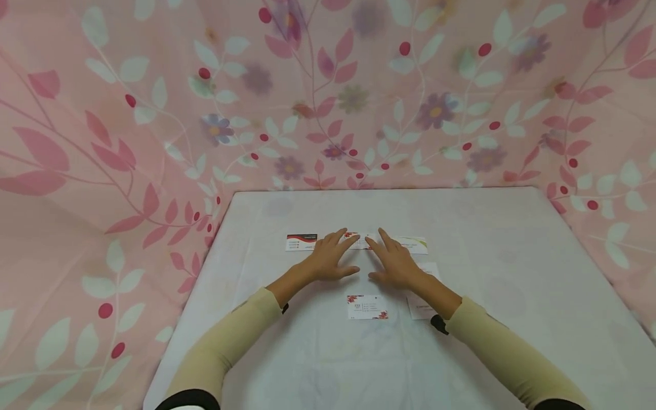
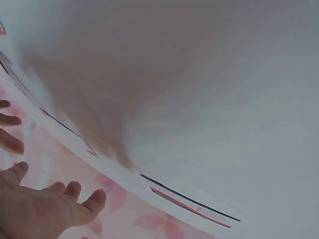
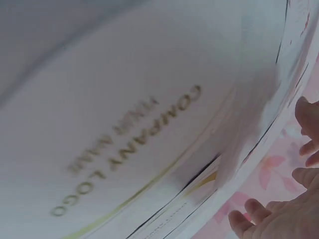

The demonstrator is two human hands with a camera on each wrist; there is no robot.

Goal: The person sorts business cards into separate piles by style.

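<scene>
My left hand (image 1: 330, 261) is spread over the back row of business cards, fingers extended and nothing in its grasp. Opposite it, my right hand (image 1: 397, 265) has its fingers apart too. Between the fingertips of both lies a card with red flowers (image 1: 361, 242); whether they touch it I cannot tell. A black, red and white card (image 1: 300, 243) lies left of it, partly behind the left hand. At the right is a card with a green curve (image 1: 416, 245). Beneath the right forearm, a larger white card (image 1: 421, 307) is partly hidden; its lettering (image 3: 129, 139) reads "COMPANY LOGO".
Another card with red flowers (image 1: 367, 307) lies nearer me, between the forearms. White cloth (image 1: 318, 364) covers the table. A pink floral curtain (image 1: 328, 102) hangs along the back and sides.
</scene>
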